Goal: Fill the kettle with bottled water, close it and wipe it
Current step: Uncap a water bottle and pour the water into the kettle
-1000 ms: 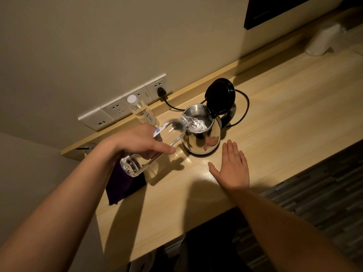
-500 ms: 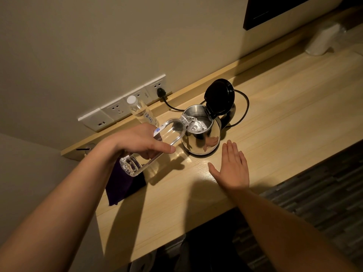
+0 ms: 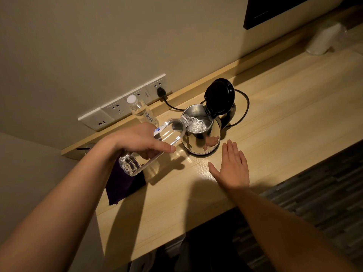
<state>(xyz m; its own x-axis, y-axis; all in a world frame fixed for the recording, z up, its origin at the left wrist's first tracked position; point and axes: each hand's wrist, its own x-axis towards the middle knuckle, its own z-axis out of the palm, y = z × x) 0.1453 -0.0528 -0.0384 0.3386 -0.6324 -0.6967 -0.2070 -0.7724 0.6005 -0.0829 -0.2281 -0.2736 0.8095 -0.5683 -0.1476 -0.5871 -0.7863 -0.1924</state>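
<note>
Filling step, head view: the left hand (image 3: 141, 140) grasps the clear water bottle (image 3: 170, 132) round its middle, fingers and thumb curled about it, the bottle tipped neck-down with its mouth over the near rim of the steel kettle (image 3: 196, 142); water (image 3: 194, 123) runs from the neck into the open vessel, and the bottle looks largely drained, though the exact level cannot be read; the black lid (image 3: 220, 97) stands hinged upright behind the opening, well out of the stream; the right hand (image 3: 232, 167) lies flat on the wooden desk (image 3: 284, 114), fingers straight and holding nothing, just beside the kettle's base but apart from it. The kettle sits on the desk near the wall, its cord (image 3: 243, 107) looping behind to a plug (image 3: 161, 92) in the socket strip (image 3: 121, 108); a second, capped bottle (image 3: 141, 110) stands upright before the sockets; a dark purple cloth (image 3: 121, 185) lies at the desk's left edge, beneath the pouring forearm, presumably for the later wipe. To pour well, hold the neck inside the rim, not above it; raise the bottle's base gradually so the flow stays even and does not gulp; watch for splashes toward the sockets; the free hand could steady the kettle if it shifts; closing and wiping are not yet done.
</note>
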